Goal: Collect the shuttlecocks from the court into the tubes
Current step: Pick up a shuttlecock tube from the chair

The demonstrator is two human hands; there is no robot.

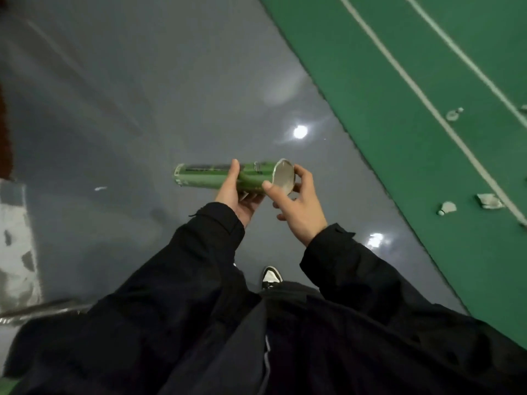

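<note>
A green shuttlecock tube lies sideways in the air in front of me. My left hand grips it round the middle from below. At its right end sits a white cap, tilted off the rim, and my right hand pinches it between thumb and fingers. I cannot see inside the tube. White shuttlecocks lie on the green court to the right: one by the white line, another nearer me, and a crumpled white piece beside it.
I stand on glossy grey floor with lamp reflections. The green court mat with white lines runs diagonally on the right. A grey-white object stands at the left edge. My shoe shows below my hands.
</note>
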